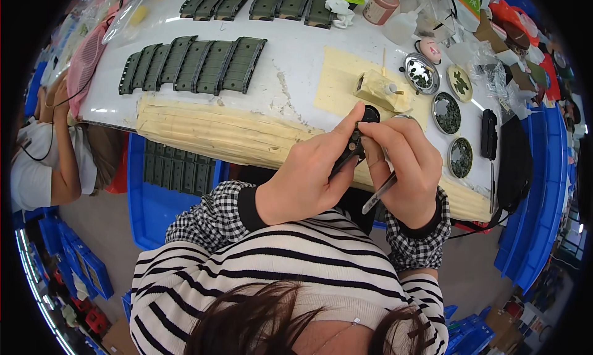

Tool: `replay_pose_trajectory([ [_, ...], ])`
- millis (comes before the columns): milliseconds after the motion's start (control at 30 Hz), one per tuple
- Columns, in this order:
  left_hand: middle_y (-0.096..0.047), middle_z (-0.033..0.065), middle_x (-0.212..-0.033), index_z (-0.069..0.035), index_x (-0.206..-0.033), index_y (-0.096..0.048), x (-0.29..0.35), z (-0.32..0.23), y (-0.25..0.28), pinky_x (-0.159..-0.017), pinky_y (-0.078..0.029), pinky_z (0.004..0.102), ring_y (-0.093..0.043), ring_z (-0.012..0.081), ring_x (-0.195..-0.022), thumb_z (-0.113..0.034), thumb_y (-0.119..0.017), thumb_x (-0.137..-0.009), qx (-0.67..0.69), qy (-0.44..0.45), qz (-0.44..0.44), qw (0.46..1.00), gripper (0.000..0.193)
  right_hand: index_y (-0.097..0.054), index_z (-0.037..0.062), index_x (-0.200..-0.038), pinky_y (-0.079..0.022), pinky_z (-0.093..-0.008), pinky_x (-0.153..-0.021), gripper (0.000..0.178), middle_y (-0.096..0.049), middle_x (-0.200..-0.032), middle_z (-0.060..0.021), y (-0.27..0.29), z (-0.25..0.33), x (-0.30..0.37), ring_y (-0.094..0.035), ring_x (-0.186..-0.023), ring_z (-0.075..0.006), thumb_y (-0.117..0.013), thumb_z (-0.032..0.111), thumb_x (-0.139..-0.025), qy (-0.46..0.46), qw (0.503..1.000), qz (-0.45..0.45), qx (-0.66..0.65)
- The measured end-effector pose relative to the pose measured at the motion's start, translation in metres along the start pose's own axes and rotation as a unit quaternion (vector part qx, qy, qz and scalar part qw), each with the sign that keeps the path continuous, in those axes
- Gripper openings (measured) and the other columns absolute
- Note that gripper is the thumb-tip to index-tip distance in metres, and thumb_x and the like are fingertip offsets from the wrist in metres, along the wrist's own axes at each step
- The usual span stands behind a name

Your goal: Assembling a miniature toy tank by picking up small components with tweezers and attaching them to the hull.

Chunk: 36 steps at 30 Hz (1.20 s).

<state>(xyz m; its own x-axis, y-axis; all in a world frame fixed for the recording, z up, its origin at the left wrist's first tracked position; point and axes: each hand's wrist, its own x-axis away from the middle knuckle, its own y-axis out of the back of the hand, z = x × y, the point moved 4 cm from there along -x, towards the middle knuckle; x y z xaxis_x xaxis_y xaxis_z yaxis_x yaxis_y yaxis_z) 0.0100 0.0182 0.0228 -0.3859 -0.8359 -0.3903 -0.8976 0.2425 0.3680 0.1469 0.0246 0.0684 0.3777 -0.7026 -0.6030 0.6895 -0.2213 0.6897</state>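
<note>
My left hand is closed around a small dark part with a round black end, held over the table's front edge. Most of that part is hidden by my fingers. My right hand pinches slim metal tweezers, their tail slanting down toward me. Its fingertips meet the dark part beside my left thumb and index finger. Just beyond my hands stands a block wrapped in yellowish tape. Round dishes of small dark green pieces, one with a metal rim, another farther right, lie near my right hand.
Rows of dark green ribbed panels lie at left on the white table. Tape padding covers its front edge. A blue bin with similar panels is below. A black tool lies at right. Another person sits at left.
</note>
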Motion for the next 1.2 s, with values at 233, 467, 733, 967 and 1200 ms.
replay_pose_trajectory([
  [233,-0.056,0.0181,-0.080,0.003,-0.146,-0.024,0.002,0.001,-0.002,-0.063,-0.046,0.0368,-0.057,0.0329,-0.070,0.007,-0.056,-0.079,-0.012,-0.001,0.013,1.000,0.075,-0.063,0.0012,-0.099,-0.049,-0.0327,-0.055,0.029,-0.059,-0.085,-0.0110,-0.005,-0.002,0.008,-0.060,-0.065,-0.0250,-0.071,-0.003,-0.071,0.015,1.000,-0.017,0.006],
  [467,-0.061,0.0146,-0.113,-0.001,-0.139,-0.036,-0.008,0.018,0.000,-0.082,-0.049,0.0266,-0.062,0.0146,-0.090,0.006,-0.052,-0.089,0.221,0.058,-0.005,0.974,0.053,-0.066,0.0002,-0.102,-0.033,-0.0208,-0.049,0.025,-0.059,-0.082,-0.0049,0.020,-0.019,0.009,-0.042,-0.054,-0.0081,-0.068,-0.006,-0.077,-0.143,0.978,-0.126,-0.091],
  [733,-0.061,0.0134,-0.105,-0.001,-0.133,-0.040,-0.010,0.029,-0.003,-0.079,-0.054,0.0314,-0.062,0.0173,-0.087,-0.022,-0.044,-0.100,0.545,0.293,0.000,0.786,0.039,-0.068,0.0039,-0.097,-0.044,-0.0284,-0.053,0.019,-0.056,-0.078,-0.0085,0.014,-0.060,0.002,-0.059,-0.065,-0.0186,-0.071,0.001,-0.078,-0.192,0.977,-0.093,0.018],
  [967,-0.058,0.0074,-0.094,0.001,-0.137,-0.035,-0.011,0.031,-0.010,-0.068,-0.052,0.0304,-0.055,0.0159,-0.075,-0.029,-0.037,-0.102,0.640,0.323,0.024,0.697,0.046,-0.068,0.0033,-0.094,-0.039,-0.0248,-0.050,0.016,-0.056,-0.077,-0.0062,0.012,-0.065,0.004,-0.051,-0.058,-0.0129,-0.070,0.001,-0.079,-0.174,0.975,-0.137,-0.007],
  [1200,-0.057,0.0055,-0.088,0.002,-0.140,-0.033,-0.007,0.031,-0.018,-0.062,-0.049,0.0272,-0.054,0.0138,-0.072,-0.029,-0.035,-0.102,0.711,0.319,0.064,0.623,0.049,-0.060,-0.0013,-0.099,-0.044,-0.0201,-0.061,0.011,-0.060,-0.090,-0.0053,0.009,-0.032,0.005,-0.057,-0.071,-0.0069,-0.060,0.005,-0.091,-0.241,0.898,-0.174,-0.323],
])
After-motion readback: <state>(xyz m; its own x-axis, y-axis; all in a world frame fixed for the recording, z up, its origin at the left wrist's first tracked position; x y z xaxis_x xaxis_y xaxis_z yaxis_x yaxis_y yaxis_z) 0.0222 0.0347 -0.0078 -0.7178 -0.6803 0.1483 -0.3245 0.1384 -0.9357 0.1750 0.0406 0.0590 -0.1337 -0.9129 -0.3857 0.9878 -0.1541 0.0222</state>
